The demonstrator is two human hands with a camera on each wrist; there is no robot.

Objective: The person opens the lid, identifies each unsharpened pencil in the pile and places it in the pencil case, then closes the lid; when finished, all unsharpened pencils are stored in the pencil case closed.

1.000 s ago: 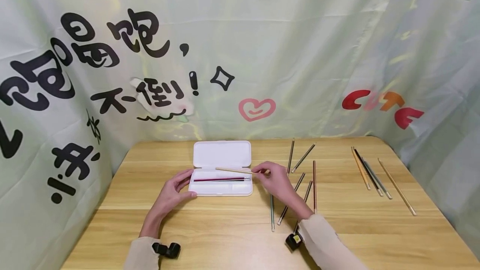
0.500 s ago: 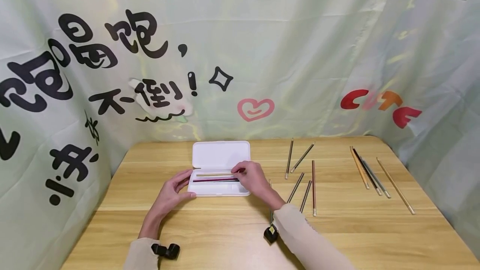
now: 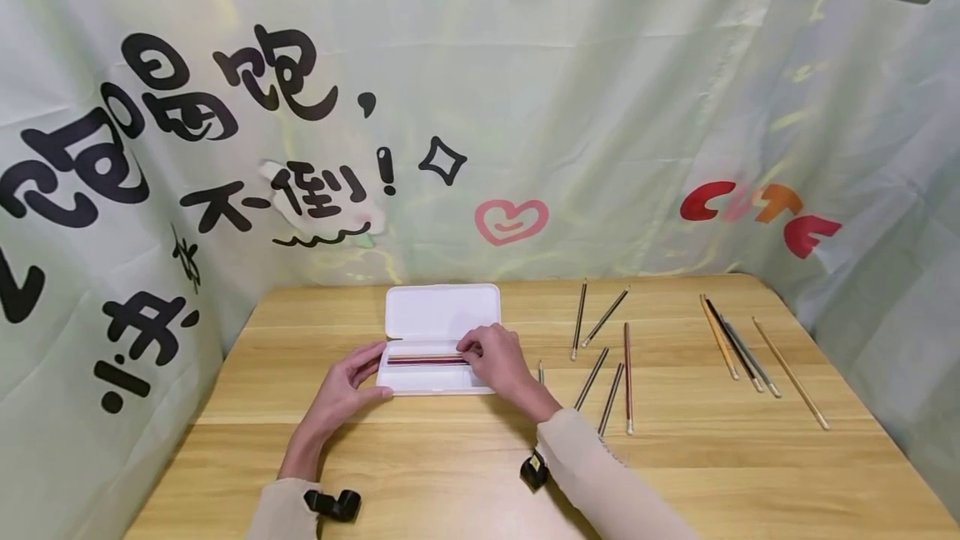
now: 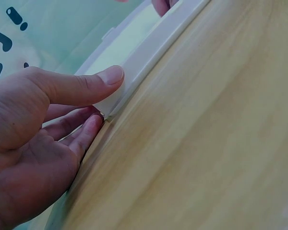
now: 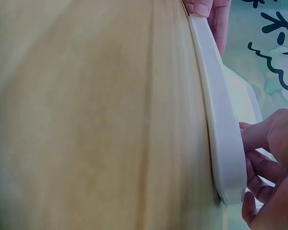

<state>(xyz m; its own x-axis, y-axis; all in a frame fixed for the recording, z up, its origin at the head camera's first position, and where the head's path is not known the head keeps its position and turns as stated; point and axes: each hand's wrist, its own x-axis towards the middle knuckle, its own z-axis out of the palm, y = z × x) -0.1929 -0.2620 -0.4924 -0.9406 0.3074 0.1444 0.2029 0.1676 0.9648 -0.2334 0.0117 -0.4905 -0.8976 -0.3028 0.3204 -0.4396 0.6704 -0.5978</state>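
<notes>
A white pencil case (image 3: 442, 386) lies with its lid (image 3: 442, 312) raised at the back. Several pencils (image 3: 423, 362) lie side by side inside it, a yellowish one behind dark red ones. My left hand (image 3: 348, 382) holds the case's left end; in the left wrist view the thumb (image 4: 110, 75) rests on the rim and the other fingers are at the outer side. My right hand (image 3: 498, 361) reaches over the right end, its bent fingers pinching the yellowish pencil's end. The case wall hides those fingertips in the right wrist view.
Several loose pencils (image 3: 628, 377) lie on the wooden table (image 3: 420, 473) right of the case, some partly behind the right arm. Another group of pencils (image 3: 738, 348) lies farther right. A printed cloth (image 3: 600, 107) hangs behind the table.
My right hand has moved left and carried the yellowish pencil into the case, where it now lies beside the others. The left hand has stayed at the case's left end.
</notes>
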